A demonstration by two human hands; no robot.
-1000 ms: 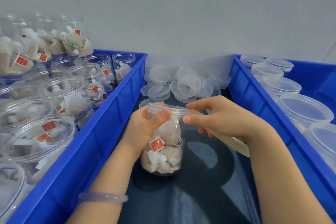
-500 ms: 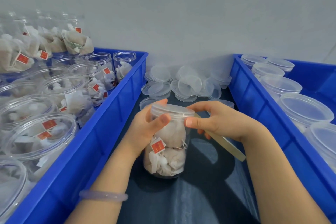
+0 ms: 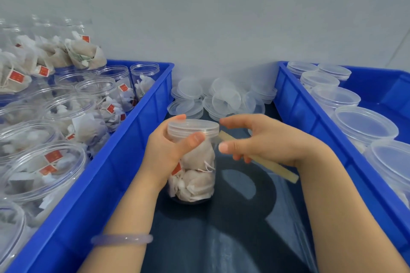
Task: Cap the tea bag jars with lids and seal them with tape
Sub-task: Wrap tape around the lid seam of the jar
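Observation:
A clear jar (image 3: 195, 175) packed with tea bags stands on the dark table between two blue bins. A translucent lid (image 3: 192, 128) sits on its mouth. My left hand (image 3: 165, 153) wraps the jar's upper part, thumb pressed just under the lid rim. My right hand (image 3: 264, 139) hovers right of the lid, index finger and thumb spread apart and off the jar, while its lower fingers hold a tan strip of tape (image 3: 264, 163) that reaches from the lid's right edge down to the right.
The left blue bin (image 3: 124, 161) holds several uncapped jars of tea bags. The right blue bin (image 3: 310, 122) holds several capped jars. A heap of loose lids (image 3: 221, 99) lies at the back between the bins, against the grey wall.
My right thumb and index finger have come off the lid edge and spread apart. The jar has turned a little in my left hand, and the view has tilted down.

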